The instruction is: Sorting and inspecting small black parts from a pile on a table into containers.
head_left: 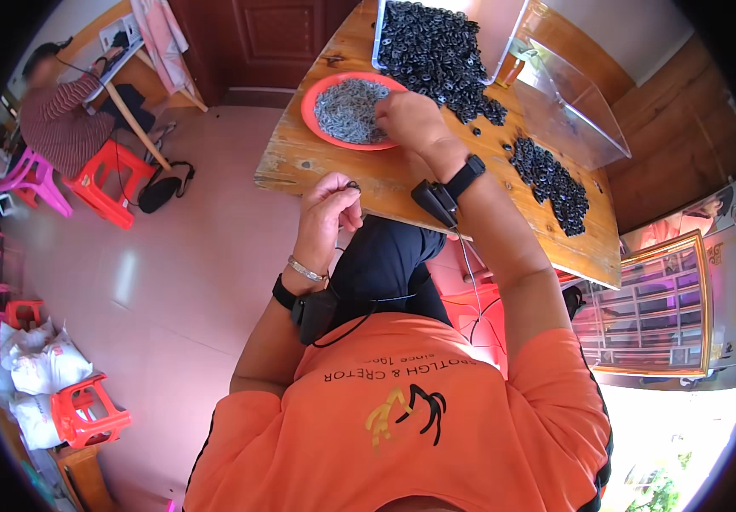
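Observation:
A round red bowl (309, 115) stands near the table's left edge, heaped with small silver-grey metal pieces (349, 111), thin like screws or pins. My right hand (417, 124) reaches over the bowl's right side with its fingers drawn together at the pieces. What its fingertips hold, if anything, is hidden. Just off the near table edge, my left hand (330, 209) pinches a small black plastic piece (353, 185) between thumb and forefinger. Loose black pieces (436, 51) spill out of a clear bin behind the bowl. Another patch of black pieces (551, 183) lies on the table's right part.
The wooden table (300, 162) has a clear plastic sheet or lid (581, 119) at its far right. A glass-fronted frame (649, 307) is at the right. Across the room a person (61, 119) sits at a small table. Red stools (112, 179) and white bags (44, 363) line the left.

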{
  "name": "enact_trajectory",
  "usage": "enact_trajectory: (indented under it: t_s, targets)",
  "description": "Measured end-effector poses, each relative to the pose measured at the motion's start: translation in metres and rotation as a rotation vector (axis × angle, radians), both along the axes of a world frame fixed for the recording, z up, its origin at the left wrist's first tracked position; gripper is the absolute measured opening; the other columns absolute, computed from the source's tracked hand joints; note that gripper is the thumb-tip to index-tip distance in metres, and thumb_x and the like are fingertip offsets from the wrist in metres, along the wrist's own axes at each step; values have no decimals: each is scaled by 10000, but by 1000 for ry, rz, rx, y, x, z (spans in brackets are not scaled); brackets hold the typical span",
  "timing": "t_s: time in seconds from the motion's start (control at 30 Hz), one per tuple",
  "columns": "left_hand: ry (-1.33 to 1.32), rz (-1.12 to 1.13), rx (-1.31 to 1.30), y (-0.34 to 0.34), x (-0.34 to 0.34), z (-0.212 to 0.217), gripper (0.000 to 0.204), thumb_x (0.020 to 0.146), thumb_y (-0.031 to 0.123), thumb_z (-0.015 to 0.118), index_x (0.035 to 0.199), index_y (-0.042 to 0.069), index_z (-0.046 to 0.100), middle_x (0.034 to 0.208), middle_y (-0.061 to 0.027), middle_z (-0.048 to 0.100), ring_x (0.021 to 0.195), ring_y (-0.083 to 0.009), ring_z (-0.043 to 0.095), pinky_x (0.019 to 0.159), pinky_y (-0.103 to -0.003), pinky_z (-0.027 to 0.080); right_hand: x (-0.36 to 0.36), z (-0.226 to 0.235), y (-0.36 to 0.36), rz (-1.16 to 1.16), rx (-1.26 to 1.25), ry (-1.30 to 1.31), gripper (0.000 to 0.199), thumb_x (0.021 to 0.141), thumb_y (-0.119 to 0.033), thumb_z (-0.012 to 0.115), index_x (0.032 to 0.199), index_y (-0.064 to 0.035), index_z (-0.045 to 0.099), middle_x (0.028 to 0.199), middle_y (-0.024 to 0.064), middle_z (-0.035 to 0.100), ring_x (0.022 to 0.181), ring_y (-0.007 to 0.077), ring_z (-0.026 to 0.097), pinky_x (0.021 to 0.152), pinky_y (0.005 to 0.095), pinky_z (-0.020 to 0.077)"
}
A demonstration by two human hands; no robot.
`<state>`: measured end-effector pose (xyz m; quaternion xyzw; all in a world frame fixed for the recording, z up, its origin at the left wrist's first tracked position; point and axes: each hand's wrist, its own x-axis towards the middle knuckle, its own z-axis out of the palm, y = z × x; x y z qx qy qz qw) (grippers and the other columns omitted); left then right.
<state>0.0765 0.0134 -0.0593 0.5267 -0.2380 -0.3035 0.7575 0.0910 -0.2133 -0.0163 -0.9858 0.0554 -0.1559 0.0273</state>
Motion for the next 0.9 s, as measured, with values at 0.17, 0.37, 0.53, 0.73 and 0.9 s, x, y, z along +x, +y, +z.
enact_trajectory:
  t_s: [0.17,0.37,0.53,0.73,0.9]
  targets:
    - [9,-7,-3,1,1,1,156,847,179,501,758,52,518,622,-32,543,528,-100,527,489,-204,408,-2,2,-2,-24,242,-106,136,714,-188,665,813,-98,690,747,114,660,690,283,635,665,357,503]
    - [25,-1,4,1,0,4,154,853,176,496,772,47,521,625,-34,548,519,-99,527,479,-200,406,-3,1,1,-81,457,-97,225,778,-249,667,844,-34,668,718,108,644,656,199,614,623,321,488]
    - [56,-4,-46,1,-5,8,128,867,163,510,794,59,525,607,-19,547,509,-87,525,464,-181,384,-13,9,2,-24,934,-40,249,854,-252,629,884,-5,636,721,35,623,661,106,568,608,255,469]
    - [-71,18,-82,3,-17,31,121,875,154,518,809,53,505,626,-15,541,541,-66,511,494,-174,379,-72,31,38,277,1352,-169,176,905,-216,585,901,-41,602,769,7,608,691,79,544,679,216,452]
    - [-221,62,-123,-2,-41,45,141,889,152,550,845,27,499,654,4,497,590,-46,470,534,-182,376,-119,30,70,319,1447,-265,166,906,-201,582,887,-37,596,762,10,606,691,82,547,670,221,450]
